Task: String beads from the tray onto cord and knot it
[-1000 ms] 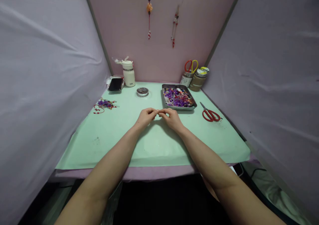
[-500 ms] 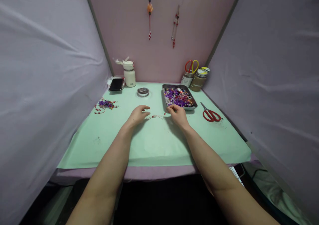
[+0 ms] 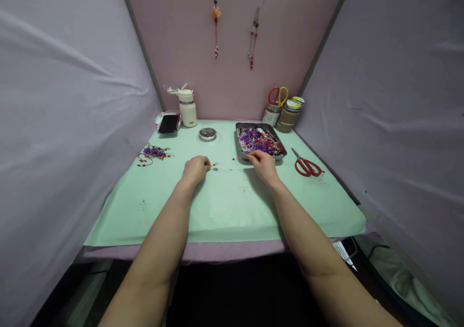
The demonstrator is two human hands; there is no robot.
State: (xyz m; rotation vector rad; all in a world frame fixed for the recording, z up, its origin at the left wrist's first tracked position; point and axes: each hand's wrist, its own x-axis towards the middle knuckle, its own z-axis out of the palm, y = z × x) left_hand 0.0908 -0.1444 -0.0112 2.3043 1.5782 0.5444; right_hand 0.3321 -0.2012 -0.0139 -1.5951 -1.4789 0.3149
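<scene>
Left hand (image 3: 195, 170) and right hand (image 3: 264, 167) have drawn farther apart. The left pinches the beaded cord (image 3: 234, 159) at its three o'clock, the strand's middle too faint to trace. The right clamps the other end, hiding part of the bead tray's (image 3: 281, 157) six o'clock rim.

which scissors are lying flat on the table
The pair with both handles red, beside the bead tray; the red and yellow handles stand in the container.

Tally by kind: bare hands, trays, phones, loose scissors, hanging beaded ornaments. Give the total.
Left hand, right hand: 2
Tray: 1
Phone: 1
Loose scissors: 1
Hanging beaded ornaments: 2
Total: 7
</scene>
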